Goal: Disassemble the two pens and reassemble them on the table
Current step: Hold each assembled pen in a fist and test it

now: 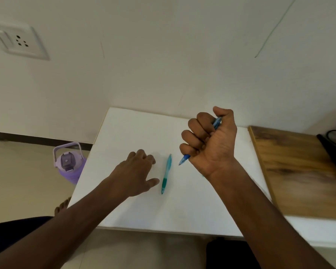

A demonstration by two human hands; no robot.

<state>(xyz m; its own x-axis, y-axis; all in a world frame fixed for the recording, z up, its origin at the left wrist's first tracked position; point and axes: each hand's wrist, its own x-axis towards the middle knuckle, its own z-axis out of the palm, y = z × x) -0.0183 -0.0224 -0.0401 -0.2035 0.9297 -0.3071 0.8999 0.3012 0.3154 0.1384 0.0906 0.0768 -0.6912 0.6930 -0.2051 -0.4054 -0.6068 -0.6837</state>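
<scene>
Lying on the white surface (136, 206), the green pen (166, 174) is pointing its tip toward the near edge, slightly tilted so that its far end is leaning right. Its barrel is showing a translucent teal, with a darker green rubber sleeve near the tip and a clear point. It looks whole, with no parts apart from it.

Just right of it and raised above the surface, the blue pen (184, 158) is showing only at its two ends: a blue sleeve and dark tip are sticking out below the little finger, pointing down and left, and a translucent blue stretch (217, 122) is showing at the top of the fist beside the thumb. The right hand (209, 141) is wrapping all its fingers around this pen in a closed fist, so its grip is pinching the blue pen along the middle.

The left hand (136, 172) is lying palm down just left of the green pen, its grip loosely spread and holding nothing; its thumb is reaching close to the green sleeve, though whether it is touching I cannot tell.

Farther out, a wooden board (299, 171) is sitting at the right of the surface. On the floor to the left, a purple water bottle (69, 162) is standing beside the surface, and a wall socket (19, 41) is showing at far left.
</scene>
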